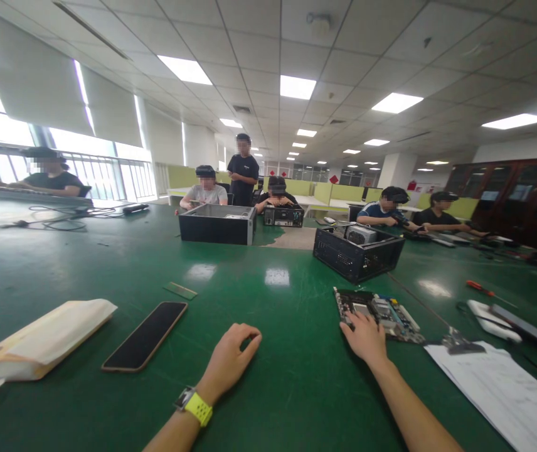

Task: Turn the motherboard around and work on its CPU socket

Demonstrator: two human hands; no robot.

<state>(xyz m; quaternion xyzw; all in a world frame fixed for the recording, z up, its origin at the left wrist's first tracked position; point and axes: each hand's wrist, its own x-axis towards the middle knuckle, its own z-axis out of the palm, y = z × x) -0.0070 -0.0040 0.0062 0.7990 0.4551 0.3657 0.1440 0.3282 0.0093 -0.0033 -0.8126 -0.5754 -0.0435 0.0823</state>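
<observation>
My left hand (pixel 231 359), with a yellow-strapped watch on its wrist, rests on the green table (pixel 273 389). Its fingers are curled loosely and nothing shows in them. My right hand (pixel 366 336) lies with fingers stretched flat on the near left corner of a bare motherboard (pixel 381 312). A black phone (pixel 146 336) lies face down to the left of my left hand. An open black computer case (pixel 357 251) stands behind the motherboard.
A padded envelope (pixel 37 342) lies at the left, paper sheets with a clip (pixel 504 389) at the right. A red screwdriver (pixel 485 290) and a white item (pixel 492 317) are beyond. Another open case (pixel 216 224) and several seated people are across the table.
</observation>
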